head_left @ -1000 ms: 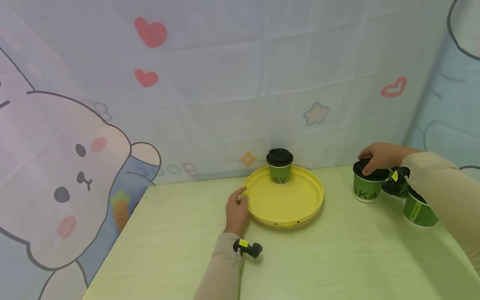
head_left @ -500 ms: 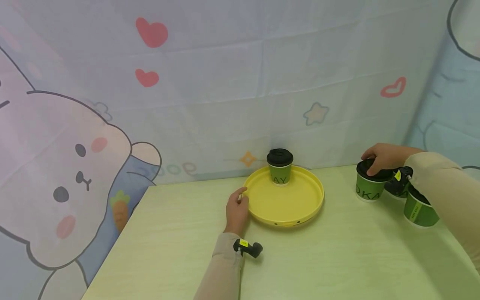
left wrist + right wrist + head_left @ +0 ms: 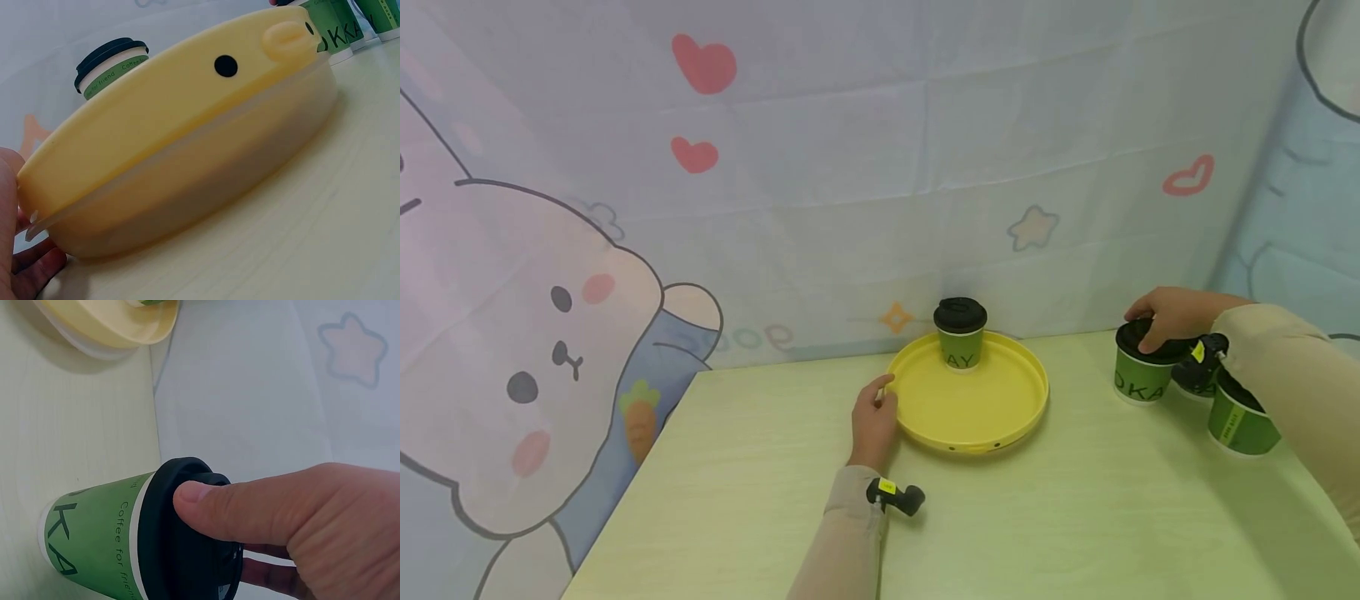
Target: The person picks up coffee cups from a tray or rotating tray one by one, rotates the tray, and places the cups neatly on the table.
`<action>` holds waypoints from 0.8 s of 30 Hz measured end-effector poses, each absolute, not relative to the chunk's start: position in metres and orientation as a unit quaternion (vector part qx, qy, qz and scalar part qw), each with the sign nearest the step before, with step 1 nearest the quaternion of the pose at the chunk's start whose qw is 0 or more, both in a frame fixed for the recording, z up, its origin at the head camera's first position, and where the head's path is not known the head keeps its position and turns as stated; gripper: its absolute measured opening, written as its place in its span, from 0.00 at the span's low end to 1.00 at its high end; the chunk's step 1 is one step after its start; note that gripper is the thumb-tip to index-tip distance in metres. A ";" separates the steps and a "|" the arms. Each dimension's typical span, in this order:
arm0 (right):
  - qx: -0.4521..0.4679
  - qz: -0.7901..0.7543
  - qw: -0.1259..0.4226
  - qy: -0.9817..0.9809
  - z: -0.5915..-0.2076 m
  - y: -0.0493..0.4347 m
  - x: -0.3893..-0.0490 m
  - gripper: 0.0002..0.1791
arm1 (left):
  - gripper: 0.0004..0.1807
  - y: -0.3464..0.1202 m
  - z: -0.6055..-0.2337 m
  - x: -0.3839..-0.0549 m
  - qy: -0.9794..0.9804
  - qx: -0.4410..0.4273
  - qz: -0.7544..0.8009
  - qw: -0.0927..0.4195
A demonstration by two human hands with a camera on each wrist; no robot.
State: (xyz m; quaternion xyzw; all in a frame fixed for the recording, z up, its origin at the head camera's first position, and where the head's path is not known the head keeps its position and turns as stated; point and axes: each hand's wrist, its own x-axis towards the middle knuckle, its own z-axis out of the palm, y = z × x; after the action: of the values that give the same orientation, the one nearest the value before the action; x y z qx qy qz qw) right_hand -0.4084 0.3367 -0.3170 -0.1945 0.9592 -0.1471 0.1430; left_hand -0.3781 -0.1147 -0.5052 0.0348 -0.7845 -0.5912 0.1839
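Observation:
At the table's right side, my right hand (image 3: 1176,312) grips the black lid (image 3: 181,531) of a green paper coffee cup (image 3: 1138,379) from above. The thumb lies across the lid in the right wrist view. The cup is upright, its base at the tabletop. My left hand (image 3: 874,422) holds the left rim of a round yellow tray (image 3: 966,408), with fingers below the rim in the left wrist view. The tray has black dot eyes and a raised snout on its side. Toward its back stands another lidded green coffee cup (image 3: 960,348).
Two more lidded green cups stand close right of the gripped one: a nearer cup (image 3: 1242,427) and one partly hidden behind the wrist camera (image 3: 1201,352). A printed cloth backdrop (image 3: 850,208) hangs along the back edge of the pale table (image 3: 760,467).
My right hand and the gripped cup have shifted slightly right, closer to the other cups, mostly during the first half second. The left hand and the tray have stayed put.

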 end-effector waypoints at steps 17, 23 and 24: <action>-0.197 -0.167 0.158 0.953 -0.317 0.344 -0.408 0.37 | 0.19 -0.112 -0.505 -0.379 -0.786 0.031 -0.589 0.184; -0.192 -0.162 0.086 0.964 -0.307 0.345 -0.402 0.35 | 0.18 -0.111 -0.506 -0.379 -0.786 0.026 -0.589 0.185; -0.188 -0.158 0.063 0.967 -0.304 0.345 -0.402 0.34 | 0.18 -0.111 -0.506 -0.380 -0.786 0.025 -0.589 0.186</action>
State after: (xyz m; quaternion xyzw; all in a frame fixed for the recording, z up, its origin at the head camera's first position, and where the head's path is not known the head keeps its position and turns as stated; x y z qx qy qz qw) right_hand -0.4023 0.3452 -0.3043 -0.1881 0.9674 -0.1575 0.0631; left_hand -0.3795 -0.1108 -0.5059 0.0250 -0.7864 -0.5886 0.1858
